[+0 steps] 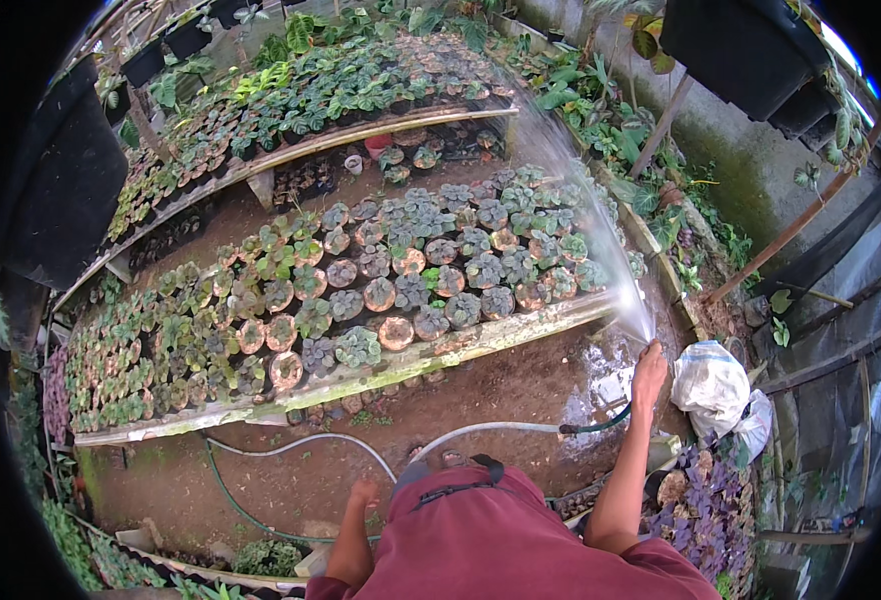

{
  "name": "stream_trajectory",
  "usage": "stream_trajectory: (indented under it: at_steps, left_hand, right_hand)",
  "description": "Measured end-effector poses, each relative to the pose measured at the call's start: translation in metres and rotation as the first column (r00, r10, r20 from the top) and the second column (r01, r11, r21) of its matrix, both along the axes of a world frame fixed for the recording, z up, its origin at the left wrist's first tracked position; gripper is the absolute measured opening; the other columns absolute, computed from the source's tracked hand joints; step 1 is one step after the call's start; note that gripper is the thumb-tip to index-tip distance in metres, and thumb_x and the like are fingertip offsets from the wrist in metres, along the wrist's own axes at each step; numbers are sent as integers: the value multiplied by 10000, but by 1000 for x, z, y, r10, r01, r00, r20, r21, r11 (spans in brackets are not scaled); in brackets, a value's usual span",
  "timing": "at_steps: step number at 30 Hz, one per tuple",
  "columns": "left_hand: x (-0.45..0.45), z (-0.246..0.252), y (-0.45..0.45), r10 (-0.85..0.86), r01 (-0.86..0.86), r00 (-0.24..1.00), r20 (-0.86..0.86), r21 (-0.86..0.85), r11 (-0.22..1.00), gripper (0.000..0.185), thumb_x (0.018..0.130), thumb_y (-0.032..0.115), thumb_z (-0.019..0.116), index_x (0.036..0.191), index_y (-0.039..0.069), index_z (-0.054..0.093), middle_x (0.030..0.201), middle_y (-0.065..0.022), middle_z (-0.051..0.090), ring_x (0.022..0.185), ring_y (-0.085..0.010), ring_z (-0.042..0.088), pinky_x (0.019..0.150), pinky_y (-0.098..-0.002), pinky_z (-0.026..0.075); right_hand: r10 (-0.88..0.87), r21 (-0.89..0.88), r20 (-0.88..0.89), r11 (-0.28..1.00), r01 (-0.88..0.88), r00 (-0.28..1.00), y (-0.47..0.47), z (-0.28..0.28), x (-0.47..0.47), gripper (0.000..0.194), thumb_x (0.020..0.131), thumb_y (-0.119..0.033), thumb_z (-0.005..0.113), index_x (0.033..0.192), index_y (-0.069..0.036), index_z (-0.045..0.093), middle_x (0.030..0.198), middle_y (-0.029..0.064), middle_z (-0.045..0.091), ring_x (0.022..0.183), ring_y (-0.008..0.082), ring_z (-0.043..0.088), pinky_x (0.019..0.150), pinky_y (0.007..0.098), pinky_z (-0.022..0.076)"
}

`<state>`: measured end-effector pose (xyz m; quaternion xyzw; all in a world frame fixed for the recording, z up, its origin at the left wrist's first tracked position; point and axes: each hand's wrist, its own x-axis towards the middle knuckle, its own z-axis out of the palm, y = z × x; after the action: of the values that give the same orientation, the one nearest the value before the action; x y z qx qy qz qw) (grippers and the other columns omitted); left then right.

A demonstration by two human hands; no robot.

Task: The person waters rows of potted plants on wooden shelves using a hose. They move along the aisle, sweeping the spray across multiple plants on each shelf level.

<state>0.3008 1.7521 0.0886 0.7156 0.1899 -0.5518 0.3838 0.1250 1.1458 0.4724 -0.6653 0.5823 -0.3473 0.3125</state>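
My right hand [650,367] is closed around the end of a garden hose, arm stretched out ahead. A fan of water [598,217] sprays from it, over the right end of the near bench of potted plants and on towards the far bench. Below the hand, a dark green hose section [611,421] meets a pale grey hose [485,427] at a dark coupling [569,430]. My left hand [365,493] hangs low beside my body, loosely curled with nothing seen in it. Rosette-leaved potted plants [410,291] stand in close rows on the near bench.
The near bench's mossy front edge [440,362] crosses ahead of me. White sacks [710,386] stand right of my hand, by purple-leaved plants [684,499]. Hose loops [313,442] lie on the dirt path [163,480]. Black hanging planters [740,52] intrude at upper right and left.
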Motion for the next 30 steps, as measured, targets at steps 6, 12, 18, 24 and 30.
stream_trajectory:
  at_steps: [6,12,18,24,30]
  left_hand:
    - [29,2,1,-58,44,997,-58,-221,974,168,888,179,511,749,85,522,641,-43,477,502,-160,467,394,-319,363]
    - [66,40,-16,-33,43,997,70,-144,989,90,841,157,570,804,77,560,636,-35,517,503,-151,499,421,-311,404]
    - [101,38,-1,-113,117,987,112,-29,993,100,814,156,600,829,57,598,614,-47,561,505,-171,547,451,-334,457]
    - [127,17,25,-312,311,947,72,21,950,154,838,195,583,823,46,614,666,-60,614,545,-178,584,473,-350,481]
    - [142,18,17,-312,309,940,136,37,950,162,848,197,561,801,47,603,664,-74,606,524,-183,576,455,-342,472]
  right_hand:
    - [15,-66,-54,998,-18,998,19,4,6,564,1005,-368,347,680,77,466,587,138,431,581,238,391,590,447,334]
    - [-50,-116,-155,993,32,987,35,13,6,598,1004,-378,354,769,138,543,685,272,543,647,377,498,662,497,376]
    - [-85,-66,-204,995,73,975,56,33,6,593,1001,-370,340,837,145,585,778,345,564,754,485,526,740,522,386]
    - [-80,-144,-223,988,48,972,83,43,12,559,992,-361,343,830,135,544,814,380,523,756,514,490,716,529,366]
    - [-125,-116,-224,988,101,966,94,55,17,539,989,-349,339,837,132,528,828,386,515,769,523,484,713,534,353]
